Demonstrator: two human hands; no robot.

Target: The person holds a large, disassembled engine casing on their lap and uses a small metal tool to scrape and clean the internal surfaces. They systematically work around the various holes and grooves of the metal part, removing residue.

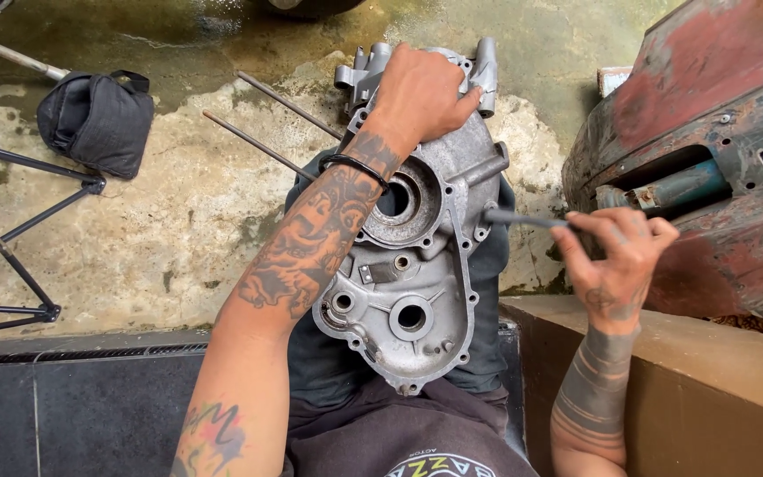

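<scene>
One engine case half on my lap, one thin tool at its right edge.

My left hand [421, 93] lies palm-down over the top of the grey metal engine casing [412, 291], its fingers [463, 99] spread and curled over the upper lugs, pressing on the casing rather than pinching it. The casing rests upright along my thighs, its open face toward me, and I count two large round bores in it, one above the other. My right hand [615, 256] sits just to the right of the casing, its fingers pinched together around the handle end of one slim dark tool [523, 218], whose tip touches the casing's right rim. Two thin metal rods [262, 146] lie on the concrete floor [178, 230] left of the casing, and one black bag [99, 119] lies well apart beyond them.
</scene>
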